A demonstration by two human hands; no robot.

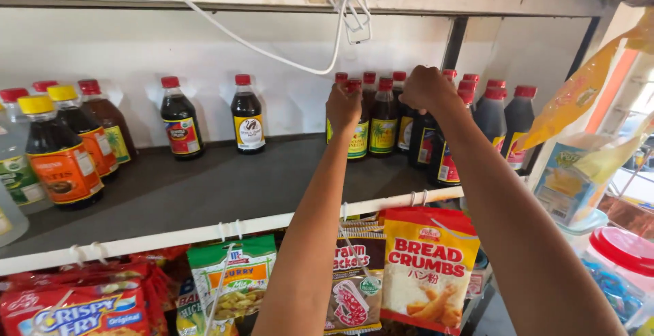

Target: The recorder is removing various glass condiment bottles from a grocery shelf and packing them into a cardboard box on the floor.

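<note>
A person reaches with both bare arms up to a dark grey shop shelf (204,186), where a cluster of dark-sauce plastic bottles with red caps (477,115) stands at the far right, against the white back wall. The left hand (343,108) is closed around the red-capped neck of a dark bottle with a green-and-yellow label (357,138) at the near left edge of that cluster, the bottle standing upright on the shelf. The right hand (426,87) is curled into a fist over the tops of the bottles just to the right; whether it grips one cannot be told. Two single dark bottles (212,115) stand apart at mid-shelf, and larger yellow-capped and red-capped bottles (61,145) crowd the left end. Below the shelf's white front edge hang packets, among them a red-and-yellow bag of breading (426,271) and a green sachet of seasoning mix (235,275).
</note>
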